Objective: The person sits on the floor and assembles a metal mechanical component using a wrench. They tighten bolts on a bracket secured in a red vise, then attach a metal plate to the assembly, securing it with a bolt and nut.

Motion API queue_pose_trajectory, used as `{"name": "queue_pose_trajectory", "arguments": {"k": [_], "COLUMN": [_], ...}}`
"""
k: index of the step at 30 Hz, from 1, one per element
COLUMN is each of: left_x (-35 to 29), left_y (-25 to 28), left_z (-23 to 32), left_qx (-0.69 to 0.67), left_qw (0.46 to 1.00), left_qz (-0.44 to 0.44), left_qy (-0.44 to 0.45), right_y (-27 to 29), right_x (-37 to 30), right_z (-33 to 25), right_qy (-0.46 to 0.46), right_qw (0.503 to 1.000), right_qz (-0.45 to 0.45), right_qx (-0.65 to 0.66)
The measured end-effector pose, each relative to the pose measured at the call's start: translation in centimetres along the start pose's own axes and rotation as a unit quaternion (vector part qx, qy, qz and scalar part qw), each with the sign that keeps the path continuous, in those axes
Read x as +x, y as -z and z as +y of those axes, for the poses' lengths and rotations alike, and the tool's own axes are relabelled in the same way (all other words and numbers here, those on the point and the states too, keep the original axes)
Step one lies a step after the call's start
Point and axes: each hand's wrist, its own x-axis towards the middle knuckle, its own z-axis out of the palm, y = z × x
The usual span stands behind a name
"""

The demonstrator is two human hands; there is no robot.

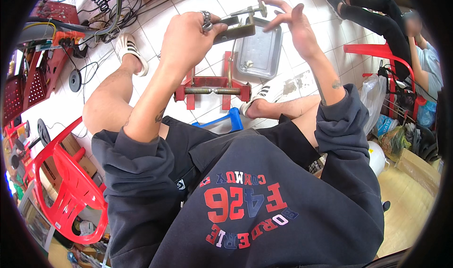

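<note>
My left hand [188, 39], with a chunky metal ring on one finger, is closed around a dark metal bracket [240, 32] with a U-shaped end. A screw with a small knob [262, 8] stands out from the bracket's far side. My right hand [299, 32] is raised to the right of it with fingers spread. One fingertip is at or very near the knob; I cannot tell whether it touches. Below the hands, a red metal stand [191, 92] with a threaded rod [212, 91] across it sits on the floor. Beyond it lies a grey tray [271, 67] holding a small pale piece [247, 64].
A blue frame [231, 120] is between my feet. To the left are a red plastic chair [71, 192], black cables [127, 13] and red perforated racks [28, 91]. At right, a person [420, 65] sits by another red chair [373, 50], near plastic bags [375, 98] and cardboard [417, 169].
</note>
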Motion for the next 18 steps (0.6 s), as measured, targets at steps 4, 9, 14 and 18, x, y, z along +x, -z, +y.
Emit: {"name": "queue_pose_trajectory", "arguments": {"k": [4,9,14,18], "left_x": [-0.1,-0.3,-0.1,0.0], "left_y": [-0.2,-1.2,-0.8,0.4], "left_z": [-0.4,-1.1,-0.8,-0.1], "left_qx": [-0.025,0.006,-0.006,0.000], "left_qw": [0.999,0.998,1.000,1.000], "left_qz": [-0.007,0.000,0.009,-0.016], "left_qy": [-0.032,-0.057,-0.003,0.010], "right_y": [-0.7,0.2,0.3,-1.1], "right_x": [0.2,0.2,0.1,0.0], "right_z": [1.1,0.7,1.2,1.9], "right_qy": [-0.038,0.009,-0.013,-0.078], "right_qw": [0.996,0.997,0.998,0.987], "right_qz": [0.031,-0.024,-0.043,0.017], "right_qx": [0.073,0.079,0.046,0.137]}}
